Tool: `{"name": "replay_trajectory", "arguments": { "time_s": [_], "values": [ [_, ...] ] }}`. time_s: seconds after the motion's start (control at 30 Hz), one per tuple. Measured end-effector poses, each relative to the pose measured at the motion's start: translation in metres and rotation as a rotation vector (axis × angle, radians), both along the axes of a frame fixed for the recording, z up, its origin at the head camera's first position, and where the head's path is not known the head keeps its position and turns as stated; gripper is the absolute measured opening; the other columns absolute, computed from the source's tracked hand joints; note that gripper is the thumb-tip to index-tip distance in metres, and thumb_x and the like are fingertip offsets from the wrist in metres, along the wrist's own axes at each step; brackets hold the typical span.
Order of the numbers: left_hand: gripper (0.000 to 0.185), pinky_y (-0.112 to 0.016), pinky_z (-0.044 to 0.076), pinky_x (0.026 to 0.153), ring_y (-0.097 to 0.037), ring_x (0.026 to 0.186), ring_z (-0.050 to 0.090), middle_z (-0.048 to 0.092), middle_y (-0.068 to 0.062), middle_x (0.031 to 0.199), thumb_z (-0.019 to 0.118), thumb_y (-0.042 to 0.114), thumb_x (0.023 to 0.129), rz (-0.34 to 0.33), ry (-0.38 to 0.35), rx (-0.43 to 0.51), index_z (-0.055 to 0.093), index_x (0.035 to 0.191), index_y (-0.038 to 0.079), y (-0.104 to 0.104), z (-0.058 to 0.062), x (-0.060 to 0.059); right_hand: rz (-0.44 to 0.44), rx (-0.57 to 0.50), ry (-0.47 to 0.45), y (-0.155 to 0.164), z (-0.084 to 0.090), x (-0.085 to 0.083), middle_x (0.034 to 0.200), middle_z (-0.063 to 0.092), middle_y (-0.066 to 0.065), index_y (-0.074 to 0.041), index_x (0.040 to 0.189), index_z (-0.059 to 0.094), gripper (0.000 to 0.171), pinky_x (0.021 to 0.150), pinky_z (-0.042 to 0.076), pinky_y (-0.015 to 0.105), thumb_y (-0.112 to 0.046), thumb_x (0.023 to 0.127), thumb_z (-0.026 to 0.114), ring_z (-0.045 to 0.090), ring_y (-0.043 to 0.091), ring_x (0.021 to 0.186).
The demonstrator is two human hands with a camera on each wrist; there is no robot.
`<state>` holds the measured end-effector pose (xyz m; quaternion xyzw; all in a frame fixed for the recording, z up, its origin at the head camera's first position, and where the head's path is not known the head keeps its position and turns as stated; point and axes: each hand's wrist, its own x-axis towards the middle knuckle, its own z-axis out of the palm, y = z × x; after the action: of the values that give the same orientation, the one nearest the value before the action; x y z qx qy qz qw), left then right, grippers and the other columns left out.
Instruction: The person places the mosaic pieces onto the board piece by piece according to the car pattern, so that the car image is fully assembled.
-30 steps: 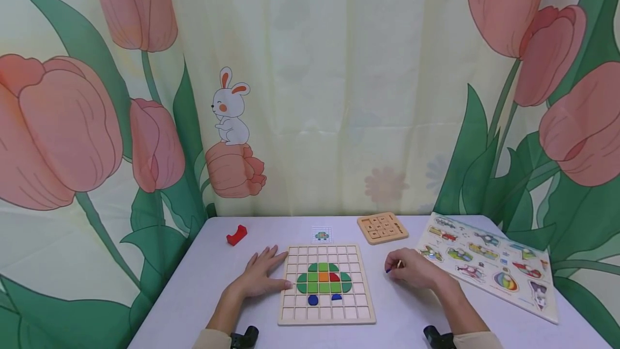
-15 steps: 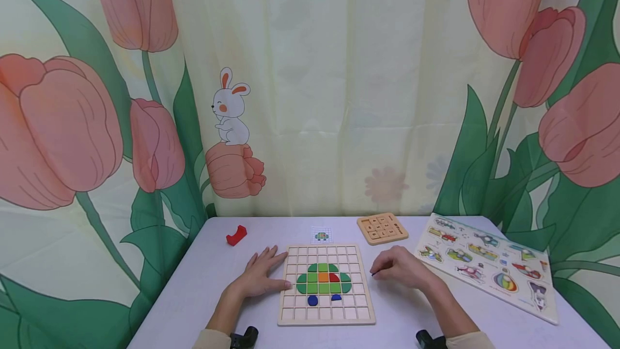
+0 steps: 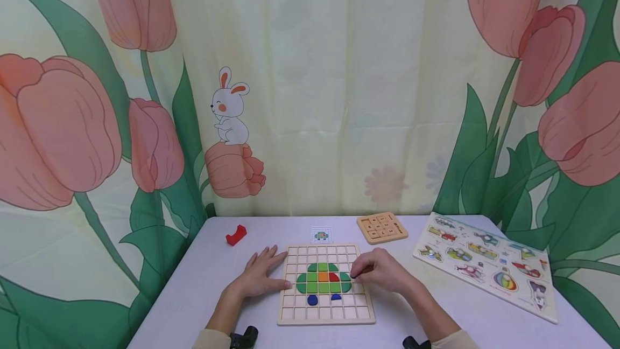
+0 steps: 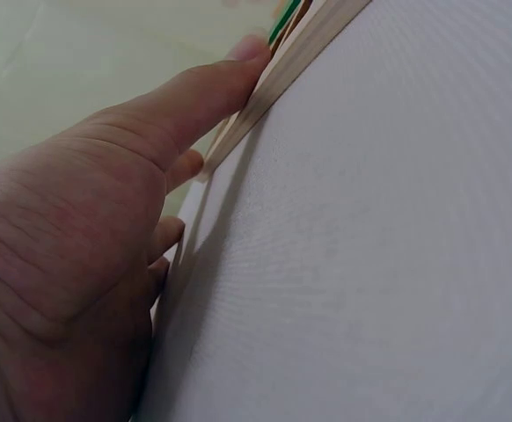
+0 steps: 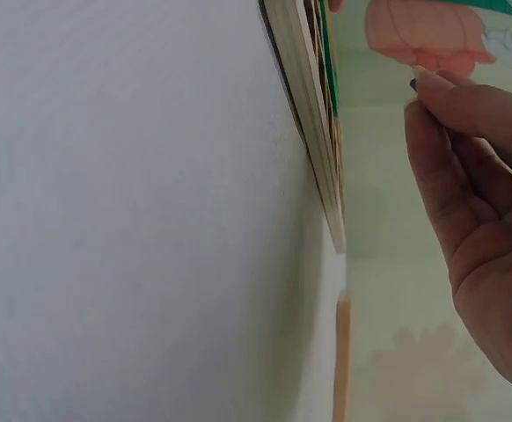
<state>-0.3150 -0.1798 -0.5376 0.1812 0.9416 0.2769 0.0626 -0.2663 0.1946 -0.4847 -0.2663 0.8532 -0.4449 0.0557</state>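
A wooden grid board (image 3: 326, 322) lies on the table, with green, orange and red pieces (image 3: 335, 277) set in its middle rows. Below them sit a blue round shape (image 3: 312, 300) and a blue half-round piece (image 3: 336, 297). My left hand (image 3: 261, 273) rests at the board's left edge with fingers spread, its thumb (image 4: 247, 53) touching the frame. Between thumb and fingertips, my right hand (image 3: 382, 271) pinches a small dark blue piece (image 5: 413, 85) over the board's right side. Most of that piece is hidden by the fingers.
A small card (image 3: 322, 235) with a matching coloured figure lies behind the board. A red arch-shaped block (image 3: 236, 235) is at the back left. Toward the back right are a wooden number-tile puzzle (image 3: 382, 228) and a large picture puzzle board (image 3: 489, 268).
My right hand has moved left with the small blue piece, from beside the picture puzzle to over the grid board's right side. The left hand has stayed in place.
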Motion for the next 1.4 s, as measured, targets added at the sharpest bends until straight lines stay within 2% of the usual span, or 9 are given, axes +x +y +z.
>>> {"name": "replay_trajectory", "arguments": {
  "time_s": [0.23,0.4,0.6,0.83,1.13,1.4],
  "values": [
    [0.096,-0.067,0.002,0.128,-0.038,0.162,0.013,0.027,-0.012,0.172,0.076,0.071,0.076,0.003,0.001,0.003,0.047,0.158,0.029,0.0,0.001,0.0,0.033,0.02,-0.045,-0.014,-0.001,0.001,0.095,0.077,0.004,-0.007,0.092,0.082,0.01,0.075,0.055,0.019,0.001,0.086,0.081,0.065,0.009,0.083],
    [0.096,-0.066,0.002,0.128,-0.038,0.162,0.013,0.028,-0.012,0.172,0.077,0.07,0.076,0.001,0.0,0.004,0.047,0.158,0.028,0.0,0.002,0.0,0.098,0.02,-0.082,-0.023,-0.003,0.001,0.096,0.078,0.003,-0.008,0.092,0.083,0.011,0.077,0.055,0.018,0.001,0.089,0.077,0.065,0.008,0.085],
    [0.096,-0.066,0.002,0.128,-0.038,0.162,0.012,0.027,-0.011,0.172,0.077,0.07,0.076,0.005,-0.004,-0.001,0.047,0.158,0.029,0.0,0.003,0.001,0.158,0.021,-0.101,-0.032,-0.004,0.004,0.091,0.078,0.006,-0.007,0.091,0.083,0.008,0.074,0.055,0.018,0.0,0.089,0.078,0.063,0.003,0.077],
    [0.095,-0.068,0.002,0.128,-0.039,0.162,0.012,0.027,-0.013,0.172,0.076,0.069,0.078,-0.005,0.0,-0.001,0.047,0.158,0.028,0.001,0.004,0.001,0.174,0.025,-0.156,-0.039,-0.006,0.007,0.09,0.077,0.005,-0.008,0.09,0.082,0.009,0.072,0.054,0.018,0.0,0.087,0.08,0.063,0.004,0.075],
    [0.095,-0.067,0.002,0.128,-0.039,0.162,0.012,0.027,-0.013,0.172,0.076,0.069,0.077,0.001,-0.002,0.003,0.047,0.158,0.028,0.001,0.004,0.003,0.172,0.071,-0.14,-0.044,-0.009,0.011,0.081,0.075,-0.005,-0.011,0.086,0.082,0.011,0.069,0.055,0.018,0.0,0.085,0.082,0.064,0.002,0.072],
    [0.095,-0.067,0.003,0.128,-0.04,0.162,0.014,0.028,-0.013,0.172,0.078,0.068,0.077,0.006,0.005,0.006,0.048,0.157,0.028,0.002,0.004,0.005,0.149,0.101,-0.161,-0.047,-0.011,0.011,0.082,0.074,-0.004,-0.012,0.085,0.081,0.014,0.069,0.054,0.018,0.002,0.086,0.08,0.063,0.003,0.072]
  ]
}}
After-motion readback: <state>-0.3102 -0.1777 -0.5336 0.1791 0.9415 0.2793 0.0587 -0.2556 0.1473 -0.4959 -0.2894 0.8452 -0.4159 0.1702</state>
